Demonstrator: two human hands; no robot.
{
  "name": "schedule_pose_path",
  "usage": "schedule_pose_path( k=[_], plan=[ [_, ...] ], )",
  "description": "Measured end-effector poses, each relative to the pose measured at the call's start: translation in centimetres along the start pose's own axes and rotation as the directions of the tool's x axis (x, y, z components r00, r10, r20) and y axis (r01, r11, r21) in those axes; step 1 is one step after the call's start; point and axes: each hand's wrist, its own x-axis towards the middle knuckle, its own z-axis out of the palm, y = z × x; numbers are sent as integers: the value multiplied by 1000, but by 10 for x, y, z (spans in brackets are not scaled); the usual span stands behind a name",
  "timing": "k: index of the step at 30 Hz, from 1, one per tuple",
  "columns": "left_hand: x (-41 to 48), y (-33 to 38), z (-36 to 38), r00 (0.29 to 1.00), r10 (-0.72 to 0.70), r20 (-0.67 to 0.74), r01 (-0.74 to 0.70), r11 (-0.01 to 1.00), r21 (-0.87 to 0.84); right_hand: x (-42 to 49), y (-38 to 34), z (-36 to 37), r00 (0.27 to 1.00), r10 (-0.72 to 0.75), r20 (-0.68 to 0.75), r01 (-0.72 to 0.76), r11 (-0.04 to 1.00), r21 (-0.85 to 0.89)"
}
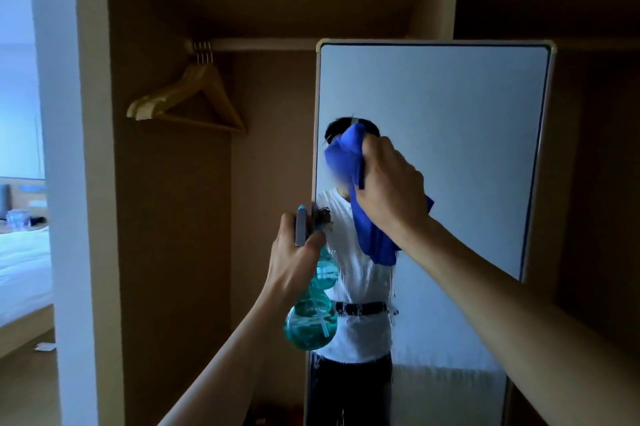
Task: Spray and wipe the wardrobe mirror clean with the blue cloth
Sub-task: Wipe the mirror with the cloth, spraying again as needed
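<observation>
The right hand (pixel 389 183) gripped the bunched blue cloth (pixel 370 218) against the wardrobe mirror (pixel 450 121), near its left edge, with broad bare glass up and rightward. The left hand (pixel 294 259) held the teal spray bottle (pixel 313 315) just beside that edge; wooden hangers (pixel 187 100) hung well apart.

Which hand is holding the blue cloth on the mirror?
The right hand, gripping the bunched blue cloth against the tall framed mirror; the left hand holds a clear teal spray bottle instead.
</observation>
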Motion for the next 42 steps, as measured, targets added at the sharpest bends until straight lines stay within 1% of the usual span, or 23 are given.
schedule_pose_path(
  k=[2, 5, 8, 11, 13, 18, 21, 24, 28, 32, 34, 38, 42],
  plan=[
    [0, 0, -2, 1000, 4, 23, -4, 1000, -9, -1, -8, 2, 996, -82, 21, 82, 997, 1],
    [-2, 1, -6, 998, -8, 64, 10, 999, -38, -1, -12, 0, 970, -227, 87, 230, 973, -27],
    [-3, 0, -9, 997, -20, 80, 24, 998, -50, 3, -9, -7, 940, -311, 138, 322, 944, -69],
    [-1, -4, -11, 996, -11, 83, 16, 998, -65, 5, -11, -12, 898, -416, 145, 435, 887, -153],
    [0, -7, -11, 997, -10, 81, 17, 997, -78, 3, -14, -12, 884, -450, 127, 468, 861, -199],
    [-1, -7, -14, 994, -36, 107, 51, 990, -134, -7, -11, -1, 872, -463, 160, 489, 840, -234],
    [-1, -7, -16, 990, -75, 116, 93, 982, -163, -19, -12, 6, 880, -445, 164, 473, 849, -236],
    [3, -14, -18, 989, -76, 130, 100, 976, -191, -40, -14, 14, 892, -417, 175, 449, 863, -233],
    [4, -20, -20, 983, -90, 162, 129, 959, -251, -73, -18, 25, 887, -395, 239, 446, 867, -223],
    [5, -26, -20, 980, -108, 165, 156, 936, -315, -102, -19, 35, 870, -369, 328, 440, 880, -176],
    [5, -27, -21, 978, -125, 170, 175, 929, -325, -108, -20, 37, 864, -365, 347, 442, 880, -175],
    [0, -25, -23, 980, -101, 170, 151, 937, -315, -98, -19, 29, 868, -389, 310, 460, 865, -202],
    [-3, -24, -22, 977, -93, 192, 149, 941, -303, -79, -19, 25, 894, -371, 251, 431, 864, -259]
  ],
)
